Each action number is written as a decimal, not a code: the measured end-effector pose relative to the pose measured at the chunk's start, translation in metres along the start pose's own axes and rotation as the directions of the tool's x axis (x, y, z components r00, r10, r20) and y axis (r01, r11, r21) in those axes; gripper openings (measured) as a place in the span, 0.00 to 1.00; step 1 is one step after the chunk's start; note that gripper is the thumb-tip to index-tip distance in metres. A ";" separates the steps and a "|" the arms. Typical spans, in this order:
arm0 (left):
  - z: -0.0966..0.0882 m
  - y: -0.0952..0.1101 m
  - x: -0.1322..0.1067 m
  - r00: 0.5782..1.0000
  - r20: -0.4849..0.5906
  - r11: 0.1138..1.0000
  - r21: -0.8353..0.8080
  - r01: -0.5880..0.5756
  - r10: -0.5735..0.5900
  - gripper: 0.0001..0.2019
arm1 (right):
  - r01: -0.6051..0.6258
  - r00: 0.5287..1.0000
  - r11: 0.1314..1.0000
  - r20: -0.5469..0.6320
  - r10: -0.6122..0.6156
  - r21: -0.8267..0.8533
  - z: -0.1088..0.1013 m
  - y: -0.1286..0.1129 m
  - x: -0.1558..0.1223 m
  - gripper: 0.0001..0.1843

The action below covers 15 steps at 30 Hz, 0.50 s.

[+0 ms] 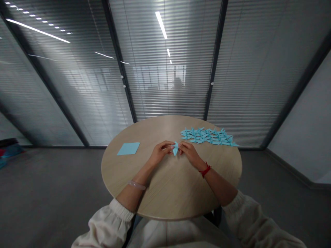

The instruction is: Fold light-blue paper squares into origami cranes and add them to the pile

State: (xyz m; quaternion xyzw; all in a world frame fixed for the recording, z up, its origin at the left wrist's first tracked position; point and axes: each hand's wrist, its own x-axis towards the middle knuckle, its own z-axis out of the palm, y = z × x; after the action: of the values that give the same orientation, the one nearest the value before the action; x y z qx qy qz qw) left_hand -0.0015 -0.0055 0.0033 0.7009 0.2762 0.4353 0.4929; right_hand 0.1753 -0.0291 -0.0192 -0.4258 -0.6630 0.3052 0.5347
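Between my two hands, over the middle of the round table, is a small light-blue origami piece (175, 149), folded to a point at its lower end. My left hand (162, 151) pinches its left side with thumb and fingers. From the other side, my right hand (188, 151) grips its right edge with bent fingers. Beyond my right hand lie several folded light-blue paper cranes (207, 135), set close together in rows. To the left of my left hand, a flat stack or sheet of square blue paper (128, 148) rests on the wood.
The round wooden table (165, 199) has its near edge against my lap. Glass partitions with blinds (168, 93) stand right behind its far edge. A white wall (305, 120) is at the right. Dark and red items (10, 148) sit on the floor far left.
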 end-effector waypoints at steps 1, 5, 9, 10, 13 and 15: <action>0.000 0.001 0.000 1.000 -0.015 1.000 0.000 0.007 -0.007 0.17 | 0.004 1.000 1.000 0.007 -0.004 -0.012 0.000 0.000 0.000 0.19; 0.001 0.002 0.001 0.996 -0.088 1.000 -0.014 0.015 -0.016 0.16 | 0.029 0.999 0.999 0.034 -0.028 -0.029 0.000 0.001 0.000 0.20; 0.001 0.001 0.003 0.988 -0.154 0.999 -0.028 0.016 -0.020 0.16 | 0.026 0.998 0.999 0.057 -0.028 0.041 0.003 0.002 -0.001 0.20; 0.001 0.002 0.003 0.986 -0.163 1.000 -0.026 0.016 -0.020 0.16 | 0.024 0.998 0.998 0.062 -0.028 0.065 0.003 0.001 -0.001 0.20; 0.000 0.003 0.003 0.982 -0.186 1.000 -0.014 0.006 -0.009 0.15 | 0.029 0.997 0.997 0.070 -0.034 0.068 0.004 -0.005 -0.003 0.18; 0.001 0.003 0.003 0.983 -0.186 1.000 -0.018 -0.001 -0.003 0.15 | 0.043 0.997 0.999 0.068 -0.044 0.021 0.003 -0.009 -0.004 0.16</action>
State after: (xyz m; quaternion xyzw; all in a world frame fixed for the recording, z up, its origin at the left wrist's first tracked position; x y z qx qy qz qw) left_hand 0.0001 -0.0048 0.0070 0.6526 0.3173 0.5011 0.4716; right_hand 0.1700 -0.0368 -0.0141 -0.3955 -0.6871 0.3143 0.5222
